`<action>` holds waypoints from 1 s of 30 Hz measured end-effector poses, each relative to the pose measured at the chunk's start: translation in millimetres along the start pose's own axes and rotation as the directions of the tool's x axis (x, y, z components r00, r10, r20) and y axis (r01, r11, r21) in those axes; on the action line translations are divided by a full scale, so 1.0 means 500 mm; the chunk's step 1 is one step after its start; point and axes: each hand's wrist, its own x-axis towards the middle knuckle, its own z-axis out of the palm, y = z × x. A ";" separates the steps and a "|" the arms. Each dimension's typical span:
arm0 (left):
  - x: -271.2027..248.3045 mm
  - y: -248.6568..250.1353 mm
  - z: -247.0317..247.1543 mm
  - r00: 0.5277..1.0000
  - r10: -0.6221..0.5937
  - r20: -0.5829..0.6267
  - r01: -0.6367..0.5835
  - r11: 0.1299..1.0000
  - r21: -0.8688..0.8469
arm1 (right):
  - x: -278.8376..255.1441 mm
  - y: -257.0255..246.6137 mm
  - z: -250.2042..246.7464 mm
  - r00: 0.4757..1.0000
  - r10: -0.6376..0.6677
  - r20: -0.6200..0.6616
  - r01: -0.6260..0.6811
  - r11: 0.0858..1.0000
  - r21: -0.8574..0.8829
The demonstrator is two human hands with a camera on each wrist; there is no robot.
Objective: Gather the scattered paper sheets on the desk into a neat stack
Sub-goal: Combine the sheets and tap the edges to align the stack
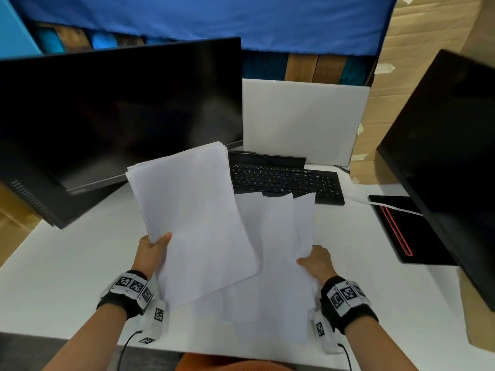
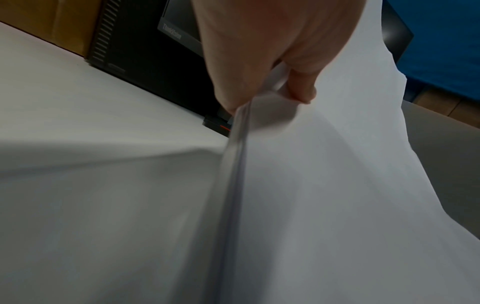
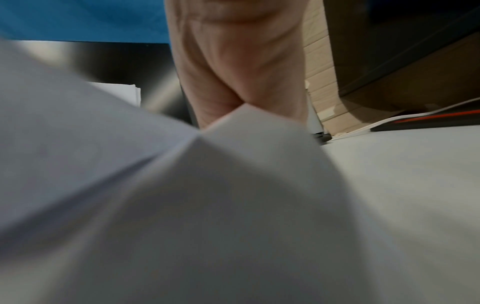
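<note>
Paper sheets sit in two groups above my white desk (image 1: 67, 263). My left hand (image 1: 150, 253) pinches the gathered stack (image 1: 192, 210) at its left edge, thumb on top, lifting it tilted. My right hand (image 1: 316, 262) curls around the right edge of the loose sheets (image 1: 276, 236), which fan out below, their far ends overlapping the keyboard (image 1: 284, 180).

a thick bundle of white paper sheets (image 1: 192, 210) is being held up off the desk, tilted, its far corners slightly fanned and reaching in front of the monitor's lower edge. its near-left edge is being pinched. to its right, several loose white sheets (image 1: 273, 253) are lying overlapped and askew on the desk, their far ends touching the keyboard, their right edge being lifted and bent.
</note>
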 end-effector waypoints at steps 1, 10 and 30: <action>-0.003 0.000 0.000 1.000 0.001 -0.002 -0.001 1.000 -0.001 | -0.002 -0.004 0.006 1.000 0.000 -0.001 0.000 1.000 -0.016; -0.014 0.000 -0.022 1.000 0.007 -0.024 -0.007 1.000 0.014 | -0.014 0.014 0.001 0.994 0.099 0.056 -0.100 0.995 0.022; -0.013 0.059 0.015 0.999 0.024 -0.022 -0.024 0.999 0.028 | -0.055 -0.006 -0.280 0.928 0.014 -0.371 0.272 0.654 0.706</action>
